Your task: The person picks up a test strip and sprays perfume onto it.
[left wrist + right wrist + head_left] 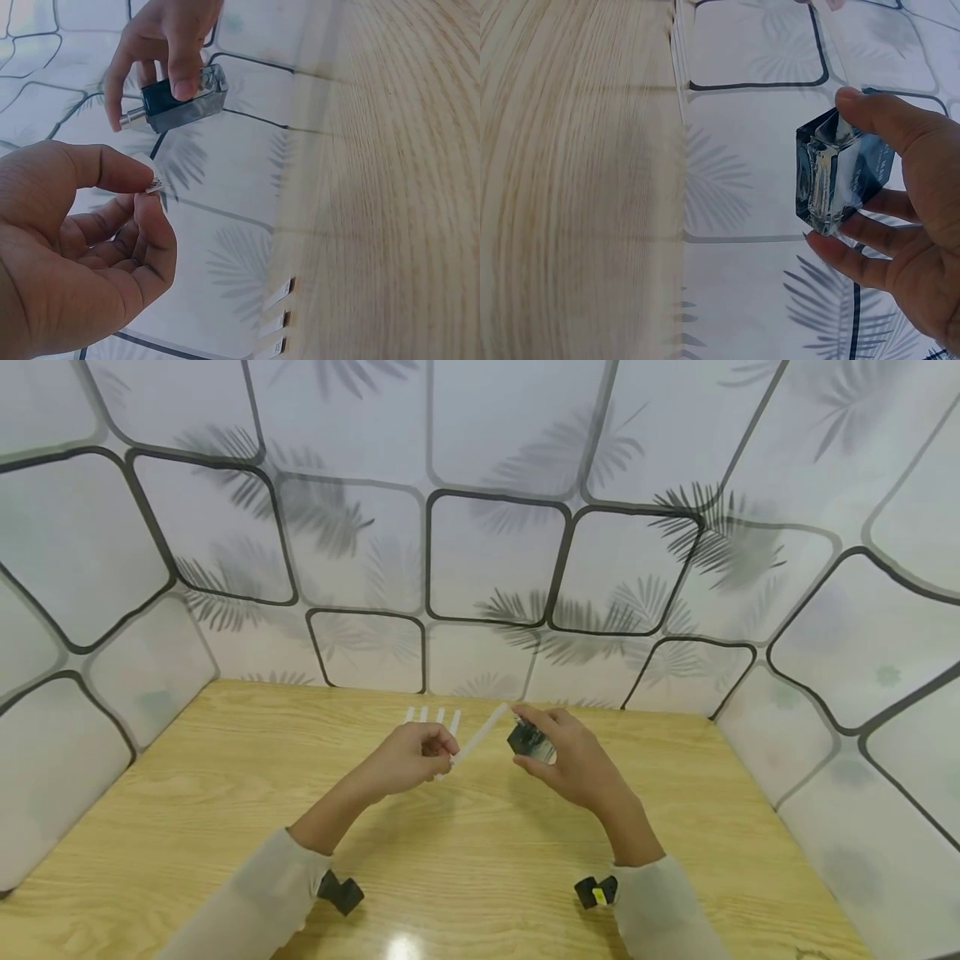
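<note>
Between thumb and forefinger, my left hand (408, 758) pinches one end of a white paper test strip (482, 733). The strip slants up and away toward the right, its far end close to my right forefinger. My right hand (576, 760) grips a dark, clear-edged glass perfume bottle (531, 742) between thumb and fingers. The bottle (186, 101) is tilted in the left wrist view, and its silver spray nozzle (133, 117) points toward the strip side, with a fingertip at it. Faceted thick glass at the bottle's base (825, 180) faces the right wrist camera.
Several more white strips (423, 715) lie side by side on the wooden table (465, 860), beyond my left hand. A patterned light wall covering (495, 560) rises behind the table and along both sides. Dark wrist cameras (341, 893) sit at both cuffs.
</note>
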The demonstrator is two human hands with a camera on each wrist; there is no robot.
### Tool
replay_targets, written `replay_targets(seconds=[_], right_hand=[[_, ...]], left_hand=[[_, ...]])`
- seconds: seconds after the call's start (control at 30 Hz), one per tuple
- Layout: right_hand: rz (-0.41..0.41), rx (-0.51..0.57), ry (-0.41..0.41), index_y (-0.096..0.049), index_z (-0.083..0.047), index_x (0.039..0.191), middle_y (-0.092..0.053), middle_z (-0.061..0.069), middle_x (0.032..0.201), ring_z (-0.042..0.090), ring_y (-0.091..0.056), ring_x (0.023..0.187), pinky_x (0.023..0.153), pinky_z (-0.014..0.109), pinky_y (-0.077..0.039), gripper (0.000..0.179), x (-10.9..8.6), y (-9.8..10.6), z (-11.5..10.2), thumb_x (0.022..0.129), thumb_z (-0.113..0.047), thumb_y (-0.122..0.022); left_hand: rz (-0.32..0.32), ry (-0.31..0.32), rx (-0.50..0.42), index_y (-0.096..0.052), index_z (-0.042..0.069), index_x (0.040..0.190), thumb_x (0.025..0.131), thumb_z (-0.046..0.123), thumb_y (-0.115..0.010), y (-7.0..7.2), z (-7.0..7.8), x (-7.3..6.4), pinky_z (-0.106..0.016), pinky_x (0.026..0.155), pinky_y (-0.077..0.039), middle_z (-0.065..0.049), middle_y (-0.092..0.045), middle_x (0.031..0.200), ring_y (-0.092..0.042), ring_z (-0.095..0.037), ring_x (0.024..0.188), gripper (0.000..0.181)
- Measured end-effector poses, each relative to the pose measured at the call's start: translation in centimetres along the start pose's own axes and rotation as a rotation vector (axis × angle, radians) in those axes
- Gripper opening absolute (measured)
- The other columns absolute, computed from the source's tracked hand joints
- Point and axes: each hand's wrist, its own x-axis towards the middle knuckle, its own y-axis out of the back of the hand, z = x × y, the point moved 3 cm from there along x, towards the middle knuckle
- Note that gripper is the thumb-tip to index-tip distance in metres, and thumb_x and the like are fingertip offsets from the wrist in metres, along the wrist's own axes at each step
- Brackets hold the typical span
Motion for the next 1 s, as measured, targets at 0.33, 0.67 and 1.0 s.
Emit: replay_targets(seconds=[0.33, 0.67, 1.0], right_hand=[[0.029, -0.008, 0.023, -0.047, -0.016, 0.152, -0.063, 0.015, 0.126, 0.031, -0.063, 0.11, 0.085, 0.048, -0.058, 0.071, -0.07, -0.19, 0.2, 0.091, -0.027, -0.08], [0.028, -0.001, 0.023, -0.048, -0.014, 0.151, -0.062, 0.016, 0.127, 0.033, -0.063, 0.112, 0.086, 0.05, -0.057, 0.069, -0.08, -0.26, 0.16, 0.092, -0.028, -0.08], [0.06, -0.038, 0.028, -0.049, -0.017, 0.151, -0.062, 0.015, 0.117, 0.03, -0.063, 0.1, 0.077, 0.047, -0.057, 0.07, -0.09, -0.33, 0.31, 0.09, -0.027, -0.082]], left_hand=[[-0.011, 0.004, 0.002, -0.066, -0.002, 0.108, 0.095, 0.004, -0.062, -0.09, 0.2, -0.2, -0.031, 0.067, -0.056, -0.007, -0.062, 0.09, -0.059, -0.02, 0.078, 0.014], [-0.018, 0.012, -0.019, -0.065, -0.003, 0.109, 0.096, 0.003, -0.061, -0.08, 0.32, -0.25, -0.043, 0.072, -0.058, -0.007, -0.062, 0.09, -0.059, -0.019, 0.079, 0.015], [-0.025, 0.008, -0.028, -0.065, -0.003, 0.109, 0.097, 0.004, -0.06, -0.02, 0.19, -0.26, -0.04, 0.07, -0.056, -0.007, -0.062, 0.089, -0.058, -0.02, 0.077, 0.015]])
